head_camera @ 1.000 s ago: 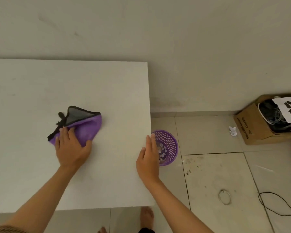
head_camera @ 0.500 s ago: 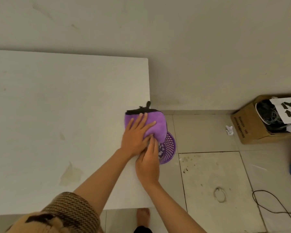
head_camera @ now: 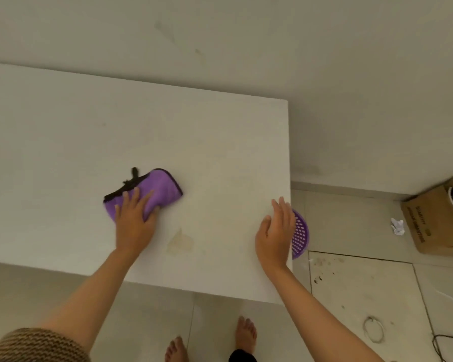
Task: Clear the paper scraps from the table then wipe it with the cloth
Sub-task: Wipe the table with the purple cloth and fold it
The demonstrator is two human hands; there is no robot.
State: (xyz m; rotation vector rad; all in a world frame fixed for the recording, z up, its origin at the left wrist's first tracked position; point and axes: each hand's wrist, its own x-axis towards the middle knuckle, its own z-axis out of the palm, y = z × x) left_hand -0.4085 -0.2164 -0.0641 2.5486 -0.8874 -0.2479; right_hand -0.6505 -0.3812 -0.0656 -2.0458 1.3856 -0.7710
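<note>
A purple cloth (head_camera: 162,188) with a black edge lies folded on the white table (head_camera: 89,131), near its middle. My left hand (head_camera: 135,223) presses flat on the cloth's near part with straight fingers. My right hand (head_camera: 275,235) rests flat and empty at the table's right edge. Just past that edge, a purple perforated basket (head_camera: 300,235) sits on the floor, half hidden by the table and my right hand. No paper scraps show on the table top. A faint brownish stain (head_camera: 181,241) marks the table between my hands.
A cardboard box (head_camera: 439,218) with cables stands on the floor at the right, a crumpled white paper (head_camera: 397,226) beside it. A ring (head_camera: 374,329) and a black cable (head_camera: 447,346) lie on the tiles. My bare feet (head_camera: 246,335) stand below the table's near edge.
My left hand slid the cloth from the table's right edge, over the basket, back left to the middle. My right hand stayed at the right edge, now apart from the left.
</note>
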